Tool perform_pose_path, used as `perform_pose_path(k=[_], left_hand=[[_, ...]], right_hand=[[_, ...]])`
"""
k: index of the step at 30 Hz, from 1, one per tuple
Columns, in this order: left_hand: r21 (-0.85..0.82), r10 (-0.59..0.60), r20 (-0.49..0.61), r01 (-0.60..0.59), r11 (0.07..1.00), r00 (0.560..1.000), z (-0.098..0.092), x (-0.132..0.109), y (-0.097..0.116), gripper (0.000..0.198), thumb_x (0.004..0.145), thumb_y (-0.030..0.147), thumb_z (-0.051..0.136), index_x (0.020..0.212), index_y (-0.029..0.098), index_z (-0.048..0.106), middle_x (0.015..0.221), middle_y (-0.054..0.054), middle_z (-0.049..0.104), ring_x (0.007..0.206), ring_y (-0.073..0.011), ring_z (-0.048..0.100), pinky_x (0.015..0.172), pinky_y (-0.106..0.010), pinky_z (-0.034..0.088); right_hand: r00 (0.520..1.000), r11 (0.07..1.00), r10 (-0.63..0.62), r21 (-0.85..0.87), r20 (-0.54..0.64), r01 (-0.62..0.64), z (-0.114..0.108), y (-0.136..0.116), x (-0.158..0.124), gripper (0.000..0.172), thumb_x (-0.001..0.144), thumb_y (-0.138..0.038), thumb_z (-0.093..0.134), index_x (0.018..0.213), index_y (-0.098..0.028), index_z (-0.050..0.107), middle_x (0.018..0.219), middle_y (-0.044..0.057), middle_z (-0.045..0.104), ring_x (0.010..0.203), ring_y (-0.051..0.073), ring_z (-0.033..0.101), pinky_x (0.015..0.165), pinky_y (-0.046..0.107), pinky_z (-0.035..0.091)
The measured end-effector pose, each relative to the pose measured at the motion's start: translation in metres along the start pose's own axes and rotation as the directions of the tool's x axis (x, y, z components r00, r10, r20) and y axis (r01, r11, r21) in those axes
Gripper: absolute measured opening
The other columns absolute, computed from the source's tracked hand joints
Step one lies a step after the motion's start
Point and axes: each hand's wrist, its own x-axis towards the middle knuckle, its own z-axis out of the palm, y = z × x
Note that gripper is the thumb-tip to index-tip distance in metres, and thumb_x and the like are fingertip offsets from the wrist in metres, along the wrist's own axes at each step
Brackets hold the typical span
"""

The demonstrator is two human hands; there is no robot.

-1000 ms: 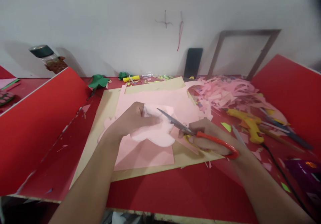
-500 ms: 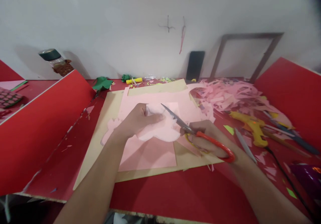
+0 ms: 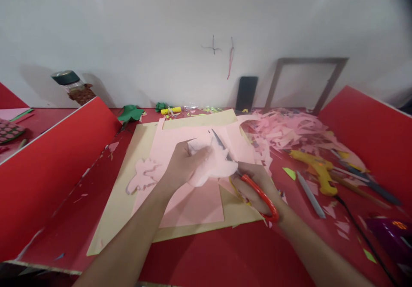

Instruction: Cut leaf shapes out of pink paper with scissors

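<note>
Between the thumb and fingers of my left hand (image 3: 186,160) is a pale pink paper cutout (image 3: 214,162) with a curvy edge. My right hand (image 3: 255,177) grips a pair of scissors (image 3: 262,197) with red and yellow handles. Their dark blades point up and left, lying against the cutout's right side; part of them is hidden by the paper. Beneath both hands, pink paper sheets (image 3: 196,205) rest on a cream board (image 3: 122,167). Left of my left wrist lies another wavy pink cutout (image 3: 143,175).
Pink paper scraps (image 3: 286,126) are heaped at the back right. Nearer me are a yellow glue gun (image 3: 317,171) with a cord and a grey pen-like tool (image 3: 310,194). Red panels (image 3: 61,171) stand on either side. A phone (image 3: 246,93) and a bottle (image 3: 72,85) are by the wall.
The view has tilted up slightly. My right hand and the scissors have moved left, closer to my left hand, with the blades turned steeper. The held cutout has turned a little.
</note>
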Motion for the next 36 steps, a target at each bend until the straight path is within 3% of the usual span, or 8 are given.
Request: perform_pose_path(k=[7,13,31,33,36], left_hand=[[-0.007,-0.009,-0.004,0.009,1.0,1.0,-0.001,0.003,-0.004,0.02,0.071,0.033,0.078,0.072,0.015,0.067,0.065,0.002,0.06,0.06,-0.0114,0.051,0.054,-0.021,0.041],[0.006,0.005,-0.003,-0.005,1.0,1.0,-0.001,0.002,-0.005,0.019,0.073,0.033,0.077,0.075,0.015,0.071,0.065,0.001,0.062,0.06,-0.0116,0.051,0.054,-0.021,0.041],[-0.056,0.019,0.019,-0.018,0.998,1.0,-0.001,0.003,-0.007,0.022,0.074,0.034,0.079,0.074,0.016,0.066,0.069,0.001,0.063,0.062,-0.0116,0.055,0.054,-0.021,0.042],[-0.102,0.024,0.059,-0.018,0.995,0.998,-0.003,0.003,-0.008,0.02,0.074,0.032,0.081,0.081,0.017,0.069,0.076,0.0,0.068,0.067,-0.0128,0.06,0.059,-0.022,0.046],[-0.101,-0.046,0.252,0.074,0.992,0.967,-0.006,0.003,-0.008,0.027,0.071,0.029,0.084,0.092,0.017,0.072,0.084,-0.002,0.072,0.067,-0.0144,0.065,0.06,-0.024,0.05]], right_hand=[[0.994,0.992,-0.045,-0.121,-0.101,0.032,0.002,0.001,0.003,0.018,0.078,-0.024,0.058,0.064,-0.02,0.048,0.059,-0.005,0.043,0.052,0.009,0.038,0.051,0.023,0.028],[0.982,0.972,-0.153,-0.194,-0.107,0.13,0.0,0.008,0.006,0.013,0.075,-0.022,0.057,0.064,-0.018,0.053,0.063,-0.003,0.04,0.059,0.011,0.039,0.056,0.024,0.032],[0.977,0.981,-0.095,-0.183,-0.19,0.06,0.004,0.004,0.006,0.01,0.07,-0.021,0.055,0.06,-0.016,0.058,0.061,-0.003,0.042,0.058,0.01,0.041,0.053,0.022,0.031],[0.972,0.985,-0.077,-0.167,-0.222,0.039,0.004,0.0,0.006,0.01,0.069,-0.021,0.056,0.06,-0.017,0.057,0.058,-0.004,0.041,0.055,0.01,0.04,0.05,0.021,0.029],[0.964,0.995,-0.012,-0.098,-0.265,-0.014,0.002,-0.005,0.005,0.012,0.07,-0.022,0.059,0.059,-0.019,0.053,0.053,-0.006,0.041,0.047,0.008,0.04,0.045,0.02,0.029]])
